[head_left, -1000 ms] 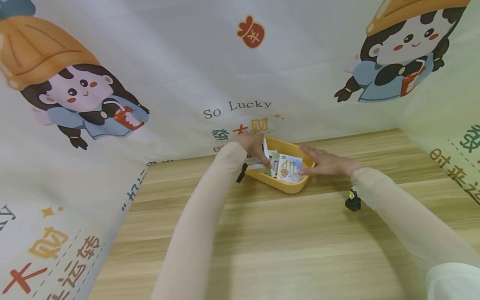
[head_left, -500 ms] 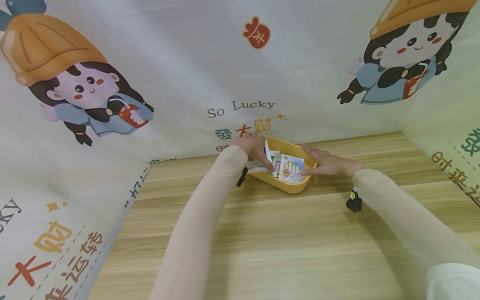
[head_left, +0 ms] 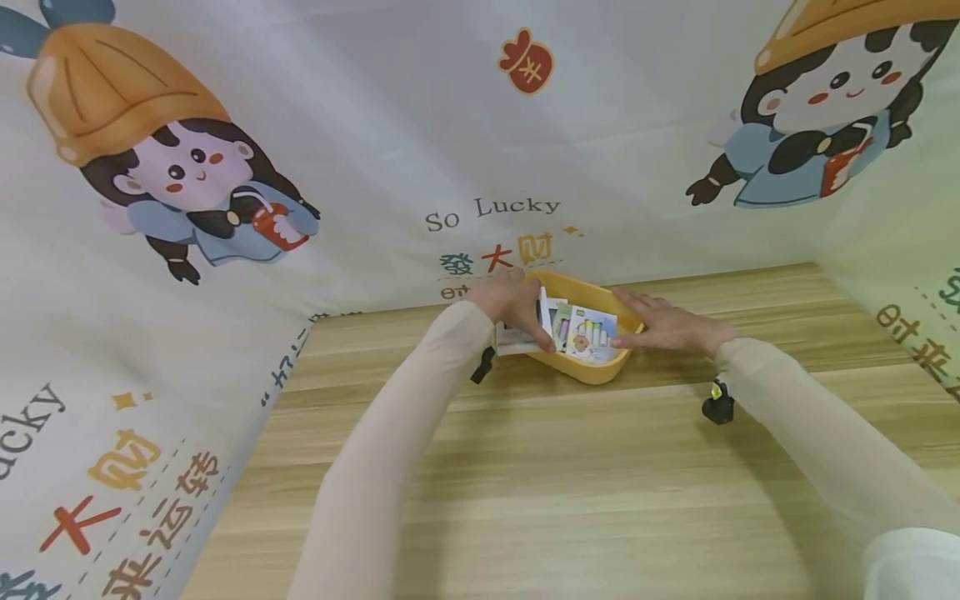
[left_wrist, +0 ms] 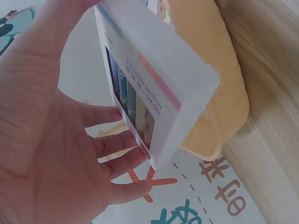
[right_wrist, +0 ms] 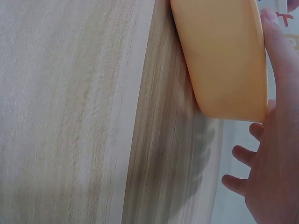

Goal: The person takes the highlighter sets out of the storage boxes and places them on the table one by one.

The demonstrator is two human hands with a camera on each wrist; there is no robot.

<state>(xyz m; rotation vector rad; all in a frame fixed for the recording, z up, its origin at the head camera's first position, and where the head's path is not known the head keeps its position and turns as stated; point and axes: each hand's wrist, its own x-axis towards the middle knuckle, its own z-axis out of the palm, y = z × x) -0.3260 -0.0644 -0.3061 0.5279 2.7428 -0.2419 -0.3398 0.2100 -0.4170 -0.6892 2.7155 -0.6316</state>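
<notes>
White cardboard highlighter box (left_wrist: 163, 93), pinched between thumb and fingers of our left hand (head_left: 510, 298), tilts at the left end of a yellow, rounded plastic basket (head_left: 581, 372); whether the two touch we cannot tell. Only the left wrist view shows us its lettering and the pastel pens behind its window. Our right hand (head_left: 667, 327) rests at the basket's right end; the right wrist view alone reveals three fingers spread past the outer wall. From the head view we see, inside, a greenish flat pack (head_left: 562, 323) left of a white one (head_left: 588, 331).
</notes>
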